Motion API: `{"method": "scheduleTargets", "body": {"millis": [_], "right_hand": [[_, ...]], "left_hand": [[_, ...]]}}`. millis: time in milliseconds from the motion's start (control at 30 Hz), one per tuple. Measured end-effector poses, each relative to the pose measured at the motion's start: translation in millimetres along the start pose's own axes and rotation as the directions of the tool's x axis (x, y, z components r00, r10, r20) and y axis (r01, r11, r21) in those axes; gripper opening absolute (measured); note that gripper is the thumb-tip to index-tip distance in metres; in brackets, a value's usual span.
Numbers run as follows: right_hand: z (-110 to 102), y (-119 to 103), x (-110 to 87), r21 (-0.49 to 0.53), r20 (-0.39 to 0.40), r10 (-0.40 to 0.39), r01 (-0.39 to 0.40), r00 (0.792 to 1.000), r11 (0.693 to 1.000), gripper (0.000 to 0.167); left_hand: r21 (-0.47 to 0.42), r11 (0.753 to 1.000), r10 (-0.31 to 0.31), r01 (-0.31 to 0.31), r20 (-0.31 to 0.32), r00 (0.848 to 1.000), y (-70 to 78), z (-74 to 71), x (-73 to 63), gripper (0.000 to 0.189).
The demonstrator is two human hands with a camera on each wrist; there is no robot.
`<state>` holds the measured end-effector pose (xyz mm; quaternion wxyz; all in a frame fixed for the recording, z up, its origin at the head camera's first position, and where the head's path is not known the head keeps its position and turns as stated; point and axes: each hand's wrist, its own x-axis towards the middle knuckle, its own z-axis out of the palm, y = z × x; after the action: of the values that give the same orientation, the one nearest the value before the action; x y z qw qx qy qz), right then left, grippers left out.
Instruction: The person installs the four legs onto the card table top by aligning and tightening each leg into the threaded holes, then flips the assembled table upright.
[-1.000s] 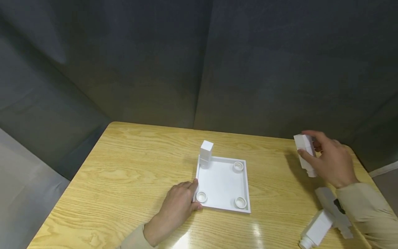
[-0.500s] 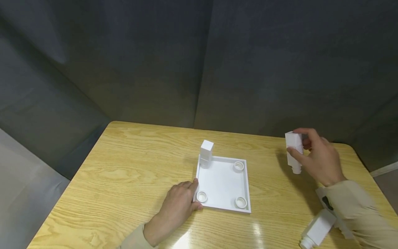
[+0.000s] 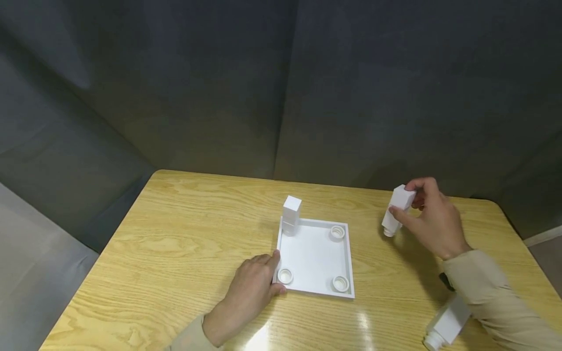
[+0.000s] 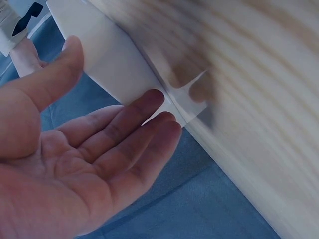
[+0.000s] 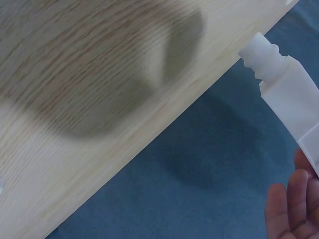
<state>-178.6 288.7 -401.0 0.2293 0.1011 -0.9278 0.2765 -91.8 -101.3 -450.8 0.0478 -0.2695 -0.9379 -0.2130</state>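
The right hand [image 3: 432, 226] pinches a leg [image 3: 398, 201] between thumb and fingers, threaded neck [image 5: 261, 56] best aimed down; the left hand [image 3: 250, 287], fingers loosely extended, should steady the tray [image 3: 313, 253].

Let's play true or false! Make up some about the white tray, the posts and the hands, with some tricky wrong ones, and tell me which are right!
1. The right hand holds a white post. True.
2. Every corner of the tray has a post standing at it. False: only one corner has a standing post; the other three show white rings.
3. Another post lies on the wooden table, under the right arm's side of the scene. True.
4. The left hand is far away from the tray. False: it touches the tray at its near left corner.
5. The tray is round. False: it is square.
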Motion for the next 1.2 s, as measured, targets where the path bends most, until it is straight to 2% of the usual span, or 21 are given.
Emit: {"method": "scheduleTargets", "body": {"millis": [567, 767, 1067, 1200], "right_hand": [[19, -34, 8.3, 0.105, -0.034, -0.018, 0.021, 0.999, 0.994, 0.060], [24, -41, 7.5, 0.127, -0.039, -0.028, 0.033, 0.999, 0.991, 0.058], [28, -45, 7.5, 0.148, -0.051, -0.061, 0.067, 0.997, 0.987, 0.057], [31, -47, 7.7, 0.144, -0.057, -0.094, 0.101, 0.994, 0.984, 0.057]], "left_hand": [[0.016, 1.000, 0.000, -0.001, 0.009, 1.000, 0.6, -2.0, 0.0, 0.078], [0.017, 1.000, 0.007, -0.007, 0.001, 1.000, 1.1, -2.0, 0.2, 0.078], [0.024, 0.998, 0.058, -0.057, -0.043, 0.997, -4.1, 3.9, -1.3, 0.077], [0.018, 0.999, 0.044, -0.043, -0.026, 0.999, -1.5, 0.8, -1.4, 0.078]]}}
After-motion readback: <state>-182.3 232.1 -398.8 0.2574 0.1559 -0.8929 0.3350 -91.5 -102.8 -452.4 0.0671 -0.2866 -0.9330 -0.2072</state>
